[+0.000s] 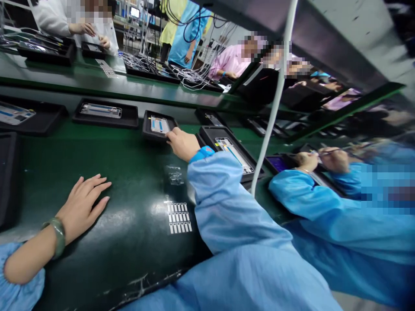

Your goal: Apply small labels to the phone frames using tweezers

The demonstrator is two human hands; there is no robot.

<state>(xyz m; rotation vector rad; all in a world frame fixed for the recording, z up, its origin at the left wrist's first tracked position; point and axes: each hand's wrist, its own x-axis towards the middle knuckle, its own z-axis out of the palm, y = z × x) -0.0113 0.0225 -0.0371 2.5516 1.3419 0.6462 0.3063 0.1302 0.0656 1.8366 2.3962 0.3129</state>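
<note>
My left hand (83, 207), with a green bangle at its wrist, is held over the green table (129, 172) with its fingers spread and nothing in it. Farther off, my right hand (183, 143) has its fingers closed at the right edge of a small black tray (148, 133). In that tray lies a phone frame (160, 125) with blue strips. Below my right hand are a clear film piece (175, 175) and a sheet of white tabs (179, 217) on the table.
More black trays with phone parts stand left (105, 113) and right (231, 149). A white cable (274, 112) hangs down in front. To the right, a co-worker's hands (308, 160) work over a tray. Other people are across the line.
</note>
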